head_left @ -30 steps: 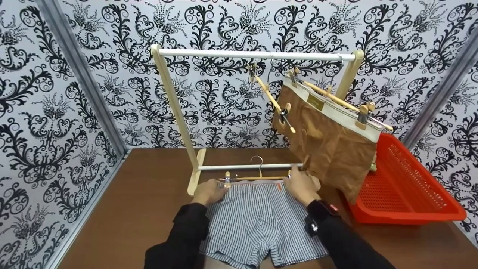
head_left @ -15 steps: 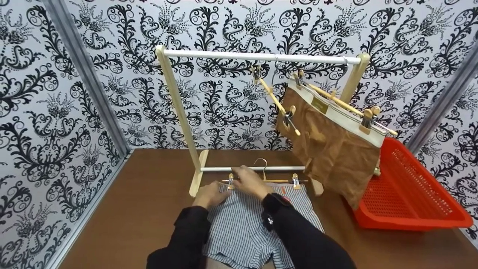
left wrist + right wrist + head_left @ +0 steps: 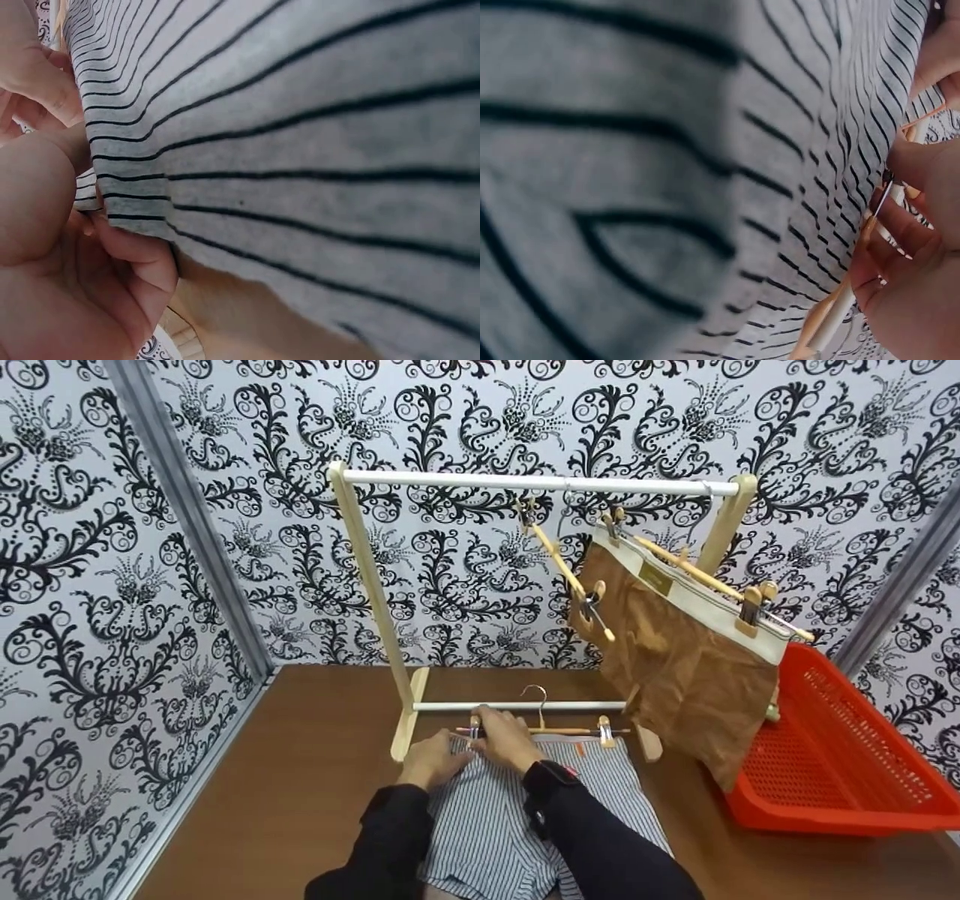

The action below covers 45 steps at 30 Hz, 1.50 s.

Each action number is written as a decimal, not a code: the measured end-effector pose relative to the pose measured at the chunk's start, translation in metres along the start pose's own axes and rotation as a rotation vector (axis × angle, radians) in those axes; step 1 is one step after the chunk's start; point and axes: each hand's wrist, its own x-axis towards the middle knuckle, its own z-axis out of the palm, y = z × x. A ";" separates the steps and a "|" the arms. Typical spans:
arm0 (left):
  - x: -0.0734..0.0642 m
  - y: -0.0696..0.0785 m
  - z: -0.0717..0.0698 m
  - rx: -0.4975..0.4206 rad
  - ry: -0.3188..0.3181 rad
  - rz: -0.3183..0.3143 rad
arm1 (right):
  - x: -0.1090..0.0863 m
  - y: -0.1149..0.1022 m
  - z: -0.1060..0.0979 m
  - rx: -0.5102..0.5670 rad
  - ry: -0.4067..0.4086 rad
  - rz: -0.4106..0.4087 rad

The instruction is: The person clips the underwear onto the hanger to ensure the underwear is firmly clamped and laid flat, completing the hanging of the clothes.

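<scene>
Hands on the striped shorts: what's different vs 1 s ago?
Right hand moved leftward across the waistband, leaving the right clip; it now grips the left clip. Unchanged: left hand at the left corner of the striped shorts; brown shorts on the rack; red basket.

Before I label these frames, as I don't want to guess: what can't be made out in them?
Right hem, striped shorts: head view, mostly hidden by right sleeve, bottom edge.
Lower end, left clip: head view, partly behind right hand.
Near right corner, red basket: head view, cut by the right edge.
Any print on the label of the brown shorts: head view, too small.
Weave, nearest cloth: right wrist view, blurred.
</scene>
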 end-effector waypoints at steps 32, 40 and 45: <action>-0.005 -0.008 0.008 -0.457 0.096 -0.015 | 0.006 0.004 -0.006 0.392 -0.023 -0.068; -0.007 -0.011 0.005 -0.439 0.092 0.012 | 0.006 0.005 -0.012 0.418 -0.084 -0.055; -0.007 -0.014 0.004 -0.490 0.063 0.026 | 0.007 0.009 -0.012 0.451 -0.076 -0.077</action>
